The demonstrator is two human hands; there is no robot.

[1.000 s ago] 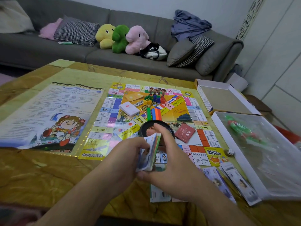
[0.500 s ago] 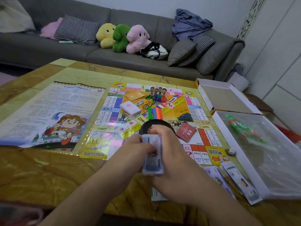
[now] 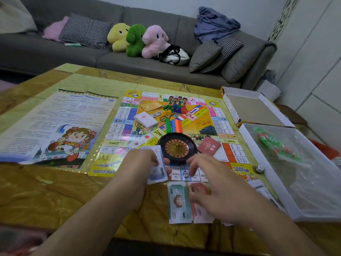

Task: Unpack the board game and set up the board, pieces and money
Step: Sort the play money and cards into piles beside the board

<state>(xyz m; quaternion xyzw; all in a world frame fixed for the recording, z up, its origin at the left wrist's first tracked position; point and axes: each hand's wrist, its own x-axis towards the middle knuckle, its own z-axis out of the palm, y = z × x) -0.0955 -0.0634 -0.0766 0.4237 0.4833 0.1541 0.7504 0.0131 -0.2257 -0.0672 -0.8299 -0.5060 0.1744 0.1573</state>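
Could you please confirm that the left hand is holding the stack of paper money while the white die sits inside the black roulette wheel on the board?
Not quite: the small white die is not inside the round black roulette wheel. The head view shows it lying off to the right, by the near right corner of the colourful printed game board. The rest holds: the left hand holds the stack of paper money.

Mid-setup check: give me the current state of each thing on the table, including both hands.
Game board: unfolded flat.
Rules sheet: spread flat, left of board.
Roulette wheel: upright on board.
White card deck: stacked on board.
Red card deck: on board.
Money stack: held in left hand.
Right hand: open over green banknote.
Die: beside box tray.
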